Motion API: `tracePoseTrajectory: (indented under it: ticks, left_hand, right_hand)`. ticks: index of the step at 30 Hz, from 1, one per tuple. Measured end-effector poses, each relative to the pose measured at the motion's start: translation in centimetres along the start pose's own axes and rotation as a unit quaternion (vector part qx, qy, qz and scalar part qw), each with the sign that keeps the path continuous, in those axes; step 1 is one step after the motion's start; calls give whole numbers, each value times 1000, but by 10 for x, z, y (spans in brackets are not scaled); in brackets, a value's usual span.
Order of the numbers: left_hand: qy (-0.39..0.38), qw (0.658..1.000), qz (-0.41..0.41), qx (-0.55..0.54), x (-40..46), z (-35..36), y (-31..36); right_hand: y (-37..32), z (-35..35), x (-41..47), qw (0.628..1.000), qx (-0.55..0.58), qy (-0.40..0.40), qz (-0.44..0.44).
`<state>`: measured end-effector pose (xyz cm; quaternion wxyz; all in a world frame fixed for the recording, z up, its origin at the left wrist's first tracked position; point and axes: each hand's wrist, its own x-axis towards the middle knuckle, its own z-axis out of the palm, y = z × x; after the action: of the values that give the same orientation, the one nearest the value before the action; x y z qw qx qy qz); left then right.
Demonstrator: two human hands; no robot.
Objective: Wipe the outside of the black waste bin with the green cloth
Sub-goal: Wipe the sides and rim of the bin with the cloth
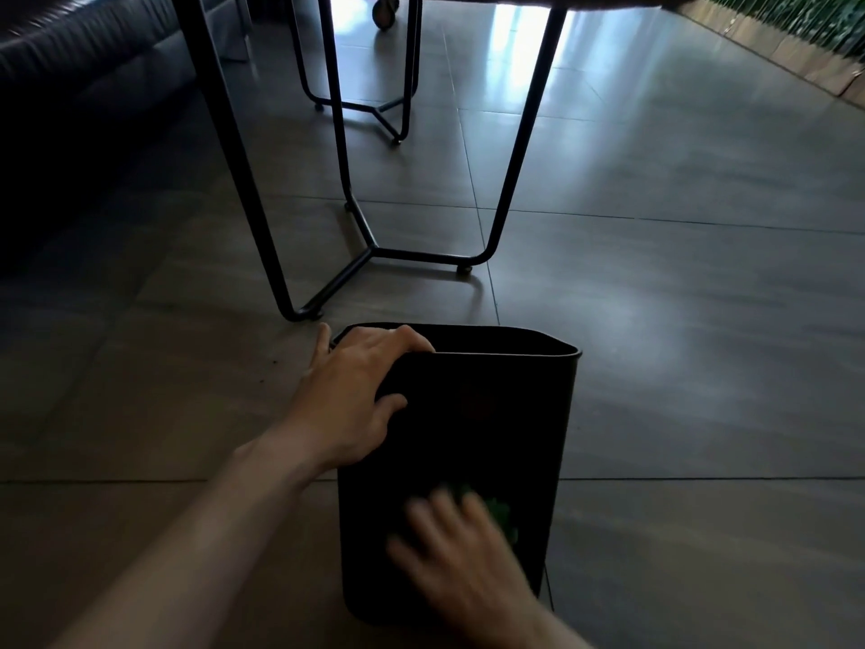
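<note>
Your left hand (355, 395) holds the near left corner of the black waste bin (472, 428) at its rim, fingers curled over the top edge and thumb pressed on the outside wall. Your right hand (463, 550) is blurry, with fingers spread flat, and it presses the green cloth (498, 515) against the lower part of the bin's near side. The bin stands upright on the tiled floor (678, 367), just in front of the black metal table legs (374, 248).
</note>
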<state>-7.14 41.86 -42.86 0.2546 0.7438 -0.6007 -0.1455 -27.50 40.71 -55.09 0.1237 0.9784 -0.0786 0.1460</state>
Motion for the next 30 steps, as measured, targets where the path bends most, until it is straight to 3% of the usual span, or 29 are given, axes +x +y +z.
tracePoseTrajectory:
  ticks: [3,6,8,11,13,15,17,19,20,23,25,27,30]
  left_hand:
    - [-4,1000,-4,-1,-1,0,1]
    - [-6,1000,-17,-4,-1,-3,0]
    - [-8,1000,-22,-5,-1,-3,-1]
    - [-12,1000,-17,2,-1,-2,-1]
    - [-9,1000,-13,1,-1,-2,1]
    - [-10,1000,-14,-4,0,-2,2]
    - [-8,1000,-20,-4,-1,-3,1]
    - [-10,1000,-20,0,-1,-3,2]
    - [-9,1000,-20,2,-2,-3,2]
    - [5,1000,-17,-1,-2,-2,4]
    - [3,1000,-18,-1,-2,-2,5]
    - [-2,1000,-17,-2,-1,-2,4]
    - [-11,1000,-17,-4,-3,-4,3]
  right_hand:
    - [48,-29,47,958,18,142,249]
    - [66,-41,63,930,32,165,327]
    - [50,-32,50,944,23,151,293]
    - [10,-10,3,990,18,74,121]
    - [3,-7,-22,998,16,39,41]
    - [19,-13,-19,997,12,50,59]
    - [44,-25,10,977,6,100,186]
    - [68,-40,42,932,24,134,336]
    - [69,-43,53,919,31,139,368]
    - [40,-34,45,953,24,122,277]
    - [13,-20,14,986,30,60,154]
    - [-3,-10,-20,994,60,-15,85]
    - [-1,-15,-53,981,112,-102,121]
